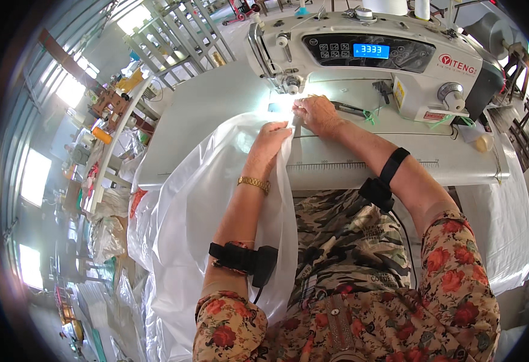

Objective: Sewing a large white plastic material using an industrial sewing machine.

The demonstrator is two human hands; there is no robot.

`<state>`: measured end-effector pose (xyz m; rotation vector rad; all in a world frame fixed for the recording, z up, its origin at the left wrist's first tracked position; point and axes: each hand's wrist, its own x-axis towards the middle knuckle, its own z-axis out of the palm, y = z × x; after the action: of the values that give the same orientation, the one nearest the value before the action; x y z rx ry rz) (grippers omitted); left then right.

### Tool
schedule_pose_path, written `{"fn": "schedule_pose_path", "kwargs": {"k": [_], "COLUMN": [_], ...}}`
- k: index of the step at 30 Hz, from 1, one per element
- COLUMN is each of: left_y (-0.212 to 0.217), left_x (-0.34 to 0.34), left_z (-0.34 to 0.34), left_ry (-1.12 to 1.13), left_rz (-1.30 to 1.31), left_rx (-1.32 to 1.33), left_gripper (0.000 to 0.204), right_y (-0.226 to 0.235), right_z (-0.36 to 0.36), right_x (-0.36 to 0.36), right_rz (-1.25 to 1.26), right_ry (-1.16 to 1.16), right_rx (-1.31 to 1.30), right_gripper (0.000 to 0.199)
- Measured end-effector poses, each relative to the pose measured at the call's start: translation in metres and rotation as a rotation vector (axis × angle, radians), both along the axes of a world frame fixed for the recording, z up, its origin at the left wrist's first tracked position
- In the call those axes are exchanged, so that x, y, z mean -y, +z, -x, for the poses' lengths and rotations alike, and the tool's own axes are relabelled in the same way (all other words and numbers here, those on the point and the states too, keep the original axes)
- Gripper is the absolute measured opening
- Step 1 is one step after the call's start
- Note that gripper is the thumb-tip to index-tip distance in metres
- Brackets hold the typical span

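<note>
A large sheet of white translucent fabric or plastic film (198, 169) drapes over the table's front edge and hangs down at my left. My left hand (267, 145) is closed on its edge, just in front of the sewing machine's needle area. Close beside it, my right hand (317, 114) pinches at the sheet's edge under the bright lamp; glare hides exactly what lies between its fingertips. Above both hands is the head of a white industrial sewing machine (276, 57) with a lit blue display. Its needle and presser foot are lost in the glare.
Right of my right hand, dark-handled snips (349, 109) with green thread lie on the grey sewing table (186, 108). A ruler strip (337, 165) runs along the front. Thread cones (421, 9) stand behind the machine. A cluttered shelf (116, 136) is at left.
</note>
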<state>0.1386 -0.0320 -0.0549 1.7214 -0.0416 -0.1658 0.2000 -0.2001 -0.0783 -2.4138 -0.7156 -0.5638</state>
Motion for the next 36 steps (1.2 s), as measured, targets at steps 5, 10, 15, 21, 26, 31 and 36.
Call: {"fn": "schedule_pose_path", "kwargs": {"k": [5, 10, 15, 21, 26, 31, 36], "left_y": [-0.006, -0.009, -0.008, -0.006, 0.001, 0.007, 0.008], "left_x": [0.005, 0.014, 0.013, 0.014, 0.015, 0.020, 0.016], "left_z": [0.002, 0.007, -0.003, -0.008, -0.005, 0.003, 0.022], "left_ry": [0.011, 0.078, 0.002, 0.010, 0.000, -0.027, -0.095], "left_rz": [-0.005, -0.531, -0.763, -0.746, -0.765, -0.776, -1.266], "left_rx": [0.089, 0.382, 0.490, 0.374, 0.332, 0.366, 0.798], "left_gripper": [0.041, 0.042, 0.040, 0.035, 0.034, 0.030, 0.024], "right_y": [0.002, 0.010, 0.006, -0.006, 0.002, 0.011, 0.015], "right_z": [-0.002, 0.001, 0.004, 0.015, 0.033, 0.040, 0.045], "right_x": [-0.008, -0.012, -0.008, 0.003, 0.004, 0.002, -0.008], "right_rz": [0.122, 0.247, 0.098, -0.088, 0.304, 0.398, 0.428], "right_ry": [-0.055, -0.082, -0.063, -0.018, -0.015, -0.025, -0.074], "right_rx": [0.011, -0.075, -0.050, -0.029, 0.146, 0.114, 0.094], "right_gripper": [0.018, 0.019, 0.017, 0.019, 0.024, 0.025, 0.021]}}
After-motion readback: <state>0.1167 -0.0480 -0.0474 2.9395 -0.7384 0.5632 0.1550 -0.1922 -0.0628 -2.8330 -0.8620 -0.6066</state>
